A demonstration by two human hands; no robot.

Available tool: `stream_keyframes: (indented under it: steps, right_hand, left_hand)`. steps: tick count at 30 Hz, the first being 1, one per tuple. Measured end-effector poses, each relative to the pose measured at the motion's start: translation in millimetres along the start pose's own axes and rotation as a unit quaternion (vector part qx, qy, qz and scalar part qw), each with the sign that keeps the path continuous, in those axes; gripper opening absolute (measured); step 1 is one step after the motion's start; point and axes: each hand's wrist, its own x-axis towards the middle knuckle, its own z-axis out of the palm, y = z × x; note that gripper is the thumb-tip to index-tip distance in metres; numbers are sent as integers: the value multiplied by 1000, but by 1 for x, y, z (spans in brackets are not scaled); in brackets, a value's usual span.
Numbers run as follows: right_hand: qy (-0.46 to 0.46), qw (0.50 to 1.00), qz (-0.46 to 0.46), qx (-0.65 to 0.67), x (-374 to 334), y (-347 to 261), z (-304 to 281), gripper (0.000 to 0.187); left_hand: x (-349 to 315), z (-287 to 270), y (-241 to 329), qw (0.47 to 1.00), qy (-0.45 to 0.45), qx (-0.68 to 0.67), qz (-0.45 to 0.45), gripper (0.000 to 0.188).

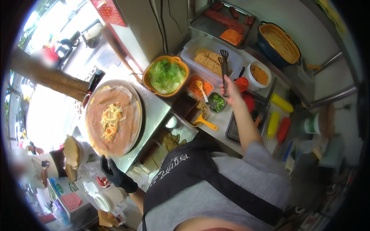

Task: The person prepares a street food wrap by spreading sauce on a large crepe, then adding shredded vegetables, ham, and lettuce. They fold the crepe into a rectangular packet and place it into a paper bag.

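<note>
Black cloth apron (196,159). Right hand (231,91) clamped on slim black tongs (224,68) (likely light, springy; grip handles). Black-gloved left hand (116,175): fingers slightly apart, round brown crepe (95,125) beyond fingertips.

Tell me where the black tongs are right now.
In the head view, the black tongs are in the right hand, right of centre, tips toward the clear plastic tub.

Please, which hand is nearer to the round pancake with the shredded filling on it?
Left. The gloved left hand is just below the round pancake in the picture. The right hand, holding black tongs, is farther, to the right beyond the lettuce basket.
</note>
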Motion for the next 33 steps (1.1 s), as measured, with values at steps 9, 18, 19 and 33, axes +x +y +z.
stream_keyframes:
  steps: [9, 18, 19, 33]
  right_hand:
    - [111, 708, -172, -676, -21, -95, -33, 38]
    - [60, 561, -206, -799, -27, -132, -42, 51]
    - [47, 570, -190, -798, -26, -131, -41, 52]
    - [201, 802, -293, -479, -126, 127, -196, 41]
  left_hand:
    - [-5, 8, 5, 1000, -1, 15, 3, 33]
    - [-18, 38, 31, 1000, -10, 12, -3, 30]
    - [-18, 45, 38, 1000, -17, 10, -2, 30]
    - [-19, 75, 63, 990, -100, 37, 89, 28]
